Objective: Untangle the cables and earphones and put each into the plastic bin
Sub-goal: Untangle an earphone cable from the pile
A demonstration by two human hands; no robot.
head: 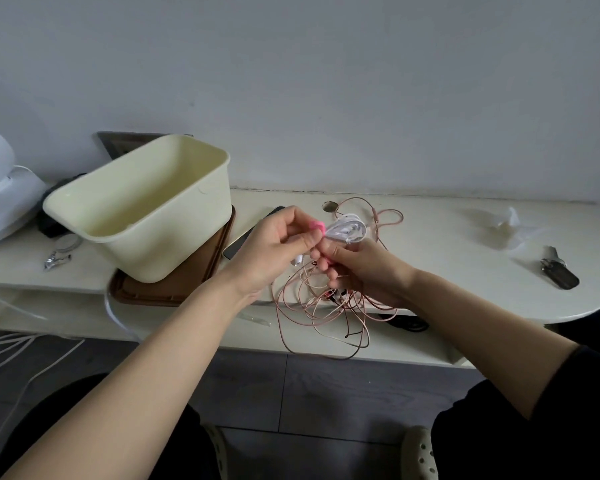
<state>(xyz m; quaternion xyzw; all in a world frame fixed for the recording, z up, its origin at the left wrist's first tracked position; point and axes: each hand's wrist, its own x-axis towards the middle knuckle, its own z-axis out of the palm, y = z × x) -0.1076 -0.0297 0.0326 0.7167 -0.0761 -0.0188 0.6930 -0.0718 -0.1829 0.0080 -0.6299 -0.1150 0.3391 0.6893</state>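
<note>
A cream plastic bin [201, 199] stands tilted on a brown tray [174, 292] at the left of the white table; its inside looks bare. My left hand [274, 247] pinches a small pink piece [317, 226] at the edge of a coiled white cable [347, 232]. My right hand [364, 268] grips that white coil from below, with a tangle of thin pink-brown cables [319, 306] hanging under it over the table's front edge. A white plug [298, 260] dangles beneath my left hand.
A phone [238, 245] lies behind my left hand. A loop of pink cable [385, 216] rests near a hole in the table. Crumpled clear plastic [506, 226] and a dark key fob [560, 271] sit at the right; a nail clipper [57, 259] and white appliance [0, 202] at the left.
</note>
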